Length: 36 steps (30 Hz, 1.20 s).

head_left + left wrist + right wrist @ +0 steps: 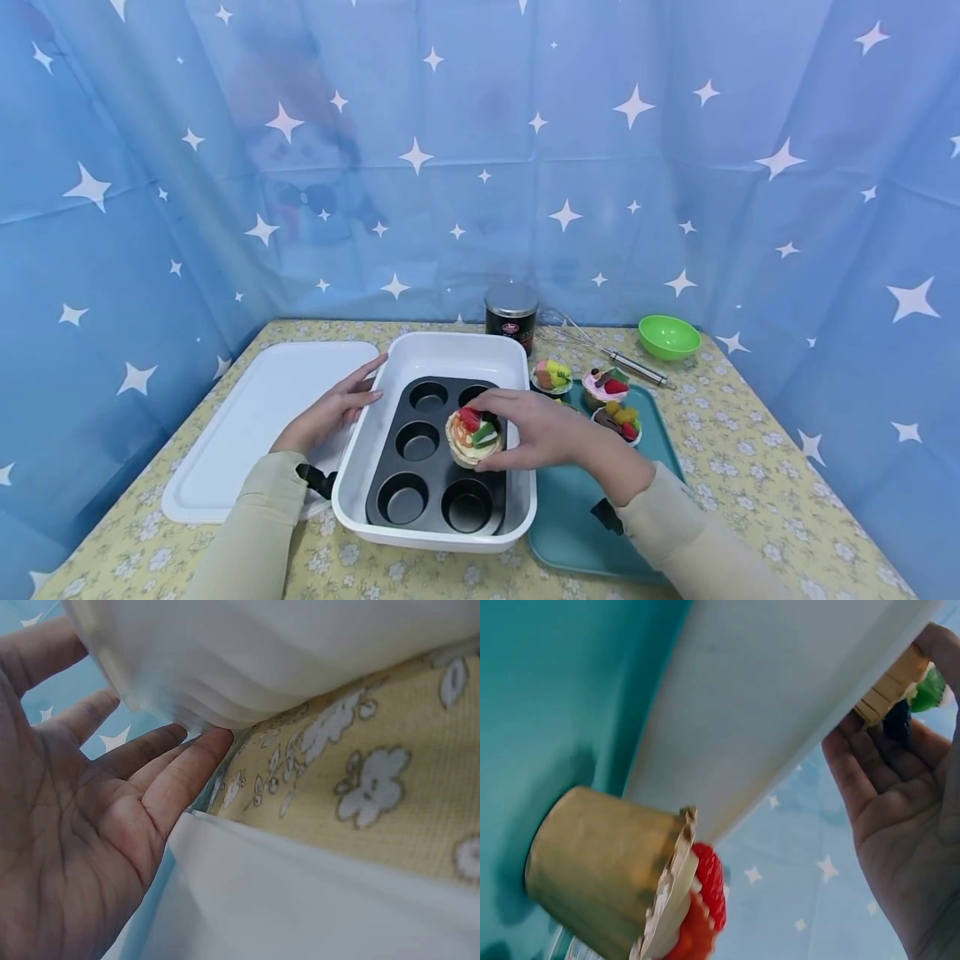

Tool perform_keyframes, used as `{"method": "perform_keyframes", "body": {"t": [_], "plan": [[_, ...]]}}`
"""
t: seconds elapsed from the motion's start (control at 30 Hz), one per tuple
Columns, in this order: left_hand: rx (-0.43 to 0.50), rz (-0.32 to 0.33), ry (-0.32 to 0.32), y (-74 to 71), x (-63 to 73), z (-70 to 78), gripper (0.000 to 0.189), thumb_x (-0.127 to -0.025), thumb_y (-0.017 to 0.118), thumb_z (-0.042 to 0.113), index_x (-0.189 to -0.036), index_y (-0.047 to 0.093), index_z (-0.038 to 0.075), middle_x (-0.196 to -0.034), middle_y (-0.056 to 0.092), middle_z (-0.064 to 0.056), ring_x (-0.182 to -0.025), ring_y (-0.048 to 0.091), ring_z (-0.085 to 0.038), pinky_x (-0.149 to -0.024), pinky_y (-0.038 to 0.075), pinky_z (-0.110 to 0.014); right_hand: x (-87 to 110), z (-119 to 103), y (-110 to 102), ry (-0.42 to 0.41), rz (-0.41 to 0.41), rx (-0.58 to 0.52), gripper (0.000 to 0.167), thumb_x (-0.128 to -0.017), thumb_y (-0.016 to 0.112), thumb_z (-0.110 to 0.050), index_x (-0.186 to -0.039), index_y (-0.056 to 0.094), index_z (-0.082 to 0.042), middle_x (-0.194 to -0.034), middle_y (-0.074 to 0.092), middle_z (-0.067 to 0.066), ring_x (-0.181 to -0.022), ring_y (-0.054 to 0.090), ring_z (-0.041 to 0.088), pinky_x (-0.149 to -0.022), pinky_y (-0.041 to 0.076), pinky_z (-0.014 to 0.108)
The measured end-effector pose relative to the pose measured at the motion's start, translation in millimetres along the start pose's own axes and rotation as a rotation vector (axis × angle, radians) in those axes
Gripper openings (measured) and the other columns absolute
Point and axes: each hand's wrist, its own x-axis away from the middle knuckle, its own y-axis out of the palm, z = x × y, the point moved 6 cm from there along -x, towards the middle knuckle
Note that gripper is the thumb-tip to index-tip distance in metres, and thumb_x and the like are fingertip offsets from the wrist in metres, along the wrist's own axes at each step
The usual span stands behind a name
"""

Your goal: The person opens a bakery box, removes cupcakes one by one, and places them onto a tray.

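A toy cupcake (467, 443) with cream, red and green topping is held between the thumb and fingers of my right hand (536, 429), over the dark muffin tin (433, 493). In the right wrist view the held cupcake's pale pleated cup (891, 686) shows past the basin wall. The tin, with several round cups, lies inside a white rectangular basin (435, 540). My left hand (333, 408) rests against the basin's left rim, its extended fingers (187, 769) touching the outer wall in the left wrist view.
Several more cupcakes (606, 387) stand on the teal tray (577, 517) at right. A white board (247, 425) lies left of the basin. Behind are a black tin can (512, 317), a whisk (622, 358) and a green bowl (669, 337). A blue star-patterned curtain (480, 167) encloses the table.
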Motion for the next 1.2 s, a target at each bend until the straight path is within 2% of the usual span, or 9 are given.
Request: {"method": "perform_keyframes", "body": {"t": [0.1,0.17,0.3,0.47,0.63,0.9,1.03,1.2], "plan": [[-0.008,0.002,-0.007,0.3,0.1,-0.6,0.07,-0.1,0.062,0.036,-0.159,0.023,0.045,-0.157,0.034,-0.016,-0.059,0.043,-0.018,-0.079,0.045,-0.035,3.5,4.0,-2.7,0.022,0.012,0.016,0.068,-0.089,0.074,-0.052,-0.143,0.053,-0.017,-0.139,0.056,-0.003,-0.119,0.058,0.009,-0.097,0.051,0.037],[-0.007,0.003,-0.009,0.2,0.4,-0.8,0.07,-0.1,0.062,0.036,-0.158,0.024,0.045,-0.157,0.033,-0.016,-0.059,0.043,-0.018,-0.081,0.045,-0.036,5.8,5.6,-4.6,0.04,0.009,0.013,0.068,-0.089,0.073,-0.052,-0.143,0.053,-0.016,-0.139,0.056,-0.003,-0.119,0.058,0.01,-0.097,0.051,0.039],[-0.006,-0.001,-0.003,-0.3,0.5,-0.9,0.071,-0.1,0.063,0.037,-0.158,0.024,0.046,-0.155,0.036,-0.016,-0.057,0.043,-0.017,-0.072,0.046,-0.033,11.0,7.9,-8.7,0.061,0.003,0.006,0.068,-0.089,0.073,-0.053,-0.142,0.053,-0.016,-0.138,0.056,-0.003,-0.12,0.057,0.011,-0.098,0.05,0.04],[0.003,-0.002,0.005,-0.6,0.3,-0.3,0.071,-0.1,0.062,0.036,-0.159,0.024,0.043,-0.154,0.038,-0.017,-0.055,0.041,-0.016,-0.064,0.044,-0.029,17.6,12.8,-12.4,0.033,0.021,0.014,0.067,-0.089,0.076,-0.047,-0.142,0.053,-0.013,-0.137,0.057,0.0,-0.12,0.058,0.013,-0.097,0.05,0.038],[0.011,-0.007,0.019,-1.2,-0.4,-0.4,0.071,-0.102,0.061,0.032,-0.161,0.022,0.039,-0.153,0.038,-0.02,-0.055,0.04,-0.016,-0.06,0.043,-0.027,22.0,17.3,-14.3,0.041,0.032,0.022,0.068,-0.088,0.076,-0.048,-0.141,0.054,-0.011,-0.136,0.058,0.001,-0.119,0.059,0.014,-0.096,0.051,0.038],[0.016,-0.002,0.02,-2.9,-1.9,-3.1,0.071,-0.101,0.062,0.032,-0.16,0.024,0.04,-0.151,0.04,-0.019,-0.054,0.04,-0.016,-0.058,0.043,-0.026,28.7,19.1,-18.8,0.028,0.064,0.011,0.065,-0.088,0.076,-0.047,-0.14,0.055,-0.014,-0.134,0.059,-0.001,-0.116,0.06,0.013,-0.093,0.053,0.042],[0.003,0.002,0.012,-2.4,-2.4,-3.1,0.071,-0.1,0.062,0.034,-0.16,0.024,0.041,-0.151,0.04,-0.018,-0.054,0.04,-0.016,-0.061,0.043,-0.028,35.5,21.9,-23.9,0.072,0.09,0.017,0.066,-0.086,0.077,-0.051,-0.139,0.057,-0.017,-0.134,0.06,-0.004,-0.116,0.059,0.012,-0.092,0.053,0.041],[-0.001,-0.002,0.015,-1.8,-2.4,-2.4,0.072,-0.1,0.062,0.034,-0.16,0.023,0.04,-0.151,0.041,-0.019,-0.054,0.04,-0.016,-0.061,0.044,-0.029,46.3,28.0,-29.9,0.171,0.099,-0.014,0.067,-0.083,0.077,-0.057,-0.138,0.058,-0.024,-0.132,0.059,-0.008,-0.109,0.059,0.009,-0.086,0.055,0.039]]}}
